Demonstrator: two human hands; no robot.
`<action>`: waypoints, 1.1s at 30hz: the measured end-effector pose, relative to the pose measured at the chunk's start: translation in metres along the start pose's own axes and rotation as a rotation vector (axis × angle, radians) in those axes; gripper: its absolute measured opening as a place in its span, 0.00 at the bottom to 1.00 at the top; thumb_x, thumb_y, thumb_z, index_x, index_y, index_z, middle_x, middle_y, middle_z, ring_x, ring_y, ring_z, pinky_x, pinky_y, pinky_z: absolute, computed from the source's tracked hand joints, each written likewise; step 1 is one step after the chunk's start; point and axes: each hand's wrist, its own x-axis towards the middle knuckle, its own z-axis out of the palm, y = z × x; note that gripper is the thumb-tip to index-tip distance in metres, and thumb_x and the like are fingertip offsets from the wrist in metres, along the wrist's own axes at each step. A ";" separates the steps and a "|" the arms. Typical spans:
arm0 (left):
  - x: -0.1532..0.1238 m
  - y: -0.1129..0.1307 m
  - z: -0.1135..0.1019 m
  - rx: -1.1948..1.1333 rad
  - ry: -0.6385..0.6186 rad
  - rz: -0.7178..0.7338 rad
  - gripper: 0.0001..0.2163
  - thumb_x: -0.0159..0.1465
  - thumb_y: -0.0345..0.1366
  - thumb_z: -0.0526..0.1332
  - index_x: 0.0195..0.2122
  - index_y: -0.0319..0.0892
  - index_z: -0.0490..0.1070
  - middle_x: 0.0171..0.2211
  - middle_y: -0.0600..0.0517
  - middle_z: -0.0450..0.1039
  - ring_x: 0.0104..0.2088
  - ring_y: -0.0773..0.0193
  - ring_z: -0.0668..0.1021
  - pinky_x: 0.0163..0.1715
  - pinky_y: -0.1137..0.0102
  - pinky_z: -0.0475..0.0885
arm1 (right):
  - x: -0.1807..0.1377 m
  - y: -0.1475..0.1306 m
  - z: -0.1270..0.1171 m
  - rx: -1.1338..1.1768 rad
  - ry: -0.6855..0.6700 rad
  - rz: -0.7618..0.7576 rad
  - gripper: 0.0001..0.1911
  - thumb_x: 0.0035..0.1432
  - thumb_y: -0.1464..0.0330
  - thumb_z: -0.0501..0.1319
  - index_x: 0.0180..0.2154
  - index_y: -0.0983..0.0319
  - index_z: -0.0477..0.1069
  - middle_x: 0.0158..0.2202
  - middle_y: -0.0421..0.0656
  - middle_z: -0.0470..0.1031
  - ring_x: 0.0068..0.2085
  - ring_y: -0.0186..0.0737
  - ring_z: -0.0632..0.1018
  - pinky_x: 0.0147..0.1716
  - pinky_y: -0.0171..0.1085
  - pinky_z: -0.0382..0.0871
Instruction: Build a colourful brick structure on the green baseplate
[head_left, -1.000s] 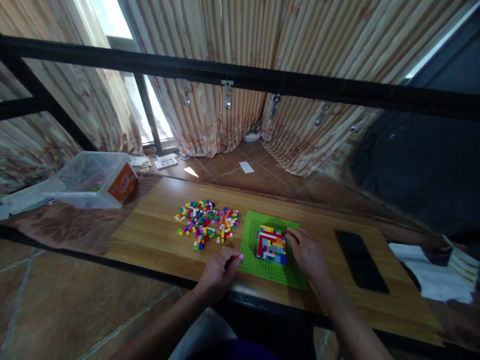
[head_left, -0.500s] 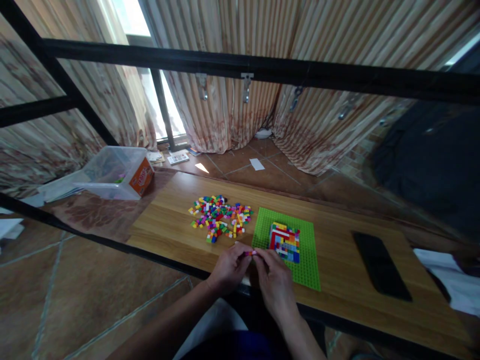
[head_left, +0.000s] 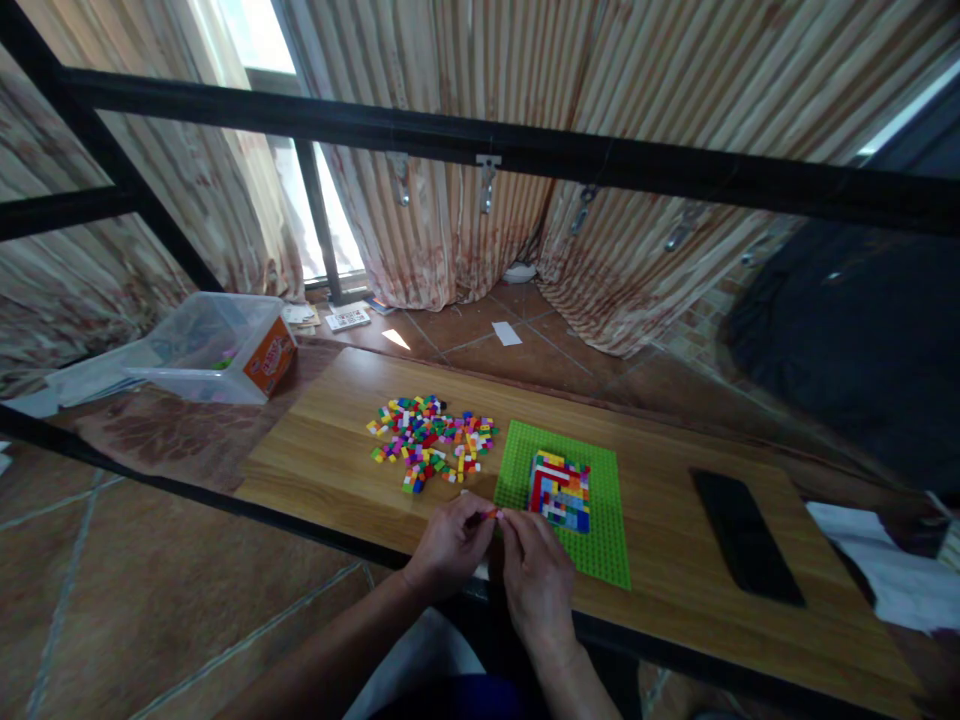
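Note:
My left hand [head_left: 448, 545] and my right hand [head_left: 536, 568] meet over the near edge of the table, both closed in a pinch. Between their fingertips are small toy bricks [head_left: 491, 514], orange and pinkish; my fingers cover most of them. Just beyond my right hand lies a green baseplate [head_left: 604, 540]. On it a many-coloured block of bricks [head_left: 574, 495] is built up, with a red and white angled part at its left. A loose pile of coloured bricks [head_left: 427, 435] spreads over the table to the left of the plate.
A black phone-like slab [head_left: 746, 535] lies on the wooden table [head_left: 315, 450] at the right, with white paper [head_left: 877, 570] past it. A clear plastic box [head_left: 217, 345] with an orange label stands at the far left. A black metal bar [head_left: 450, 135] crosses above, before curtains.
The whole view has shifted slightly, so the table and bricks sit a little further left and lower. Both hands stay together on the small bricks, which now show less between the fingers.

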 end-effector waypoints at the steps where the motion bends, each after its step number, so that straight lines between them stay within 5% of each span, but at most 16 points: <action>1: 0.000 0.000 0.000 -0.001 -0.001 -0.005 0.05 0.62 0.31 0.56 0.33 0.40 0.71 0.26 0.53 0.69 0.28 0.67 0.72 0.31 0.73 0.66 | 0.001 0.001 -0.004 0.007 0.024 0.001 0.14 0.66 0.66 0.51 0.40 0.61 0.75 0.37 0.44 0.78 0.39 0.37 0.77 0.41 0.37 0.71; 7: 0.000 0.002 -0.001 -0.001 -0.029 -0.031 0.05 0.63 0.33 0.56 0.34 0.40 0.71 0.27 0.52 0.69 0.29 0.67 0.72 0.30 0.73 0.65 | 0.023 0.037 -0.051 -0.091 0.197 0.165 0.17 0.64 0.60 0.52 0.39 0.63 0.75 0.39 0.48 0.78 0.40 0.41 0.78 0.41 0.39 0.70; 11: 0.001 0.002 -0.002 0.019 -0.048 -0.022 0.04 0.63 0.32 0.56 0.33 0.41 0.70 0.27 0.53 0.69 0.30 0.66 0.72 0.31 0.73 0.65 | 0.041 0.072 -0.070 -0.179 0.141 0.197 0.21 0.64 0.57 0.50 0.38 0.65 0.76 0.38 0.50 0.78 0.39 0.44 0.77 0.40 0.41 0.69; 21: 0.001 0.001 -0.002 0.042 -0.066 -0.009 0.06 0.64 0.34 0.55 0.36 0.41 0.71 0.29 0.51 0.71 0.33 0.65 0.73 0.35 0.71 0.67 | 0.063 0.095 -0.063 -0.281 -0.055 0.153 0.21 0.63 0.57 0.48 0.36 0.62 0.76 0.37 0.48 0.76 0.38 0.44 0.75 0.40 0.42 0.67; 33: 0.001 0.001 -0.002 0.074 -0.072 -0.020 0.05 0.65 0.33 0.55 0.35 0.42 0.70 0.30 0.51 0.72 0.34 0.64 0.75 0.35 0.71 0.68 | 0.072 0.098 -0.065 -0.187 -0.107 0.189 0.18 0.59 0.57 0.51 0.35 0.59 0.76 0.36 0.44 0.79 0.37 0.44 0.77 0.40 0.42 0.68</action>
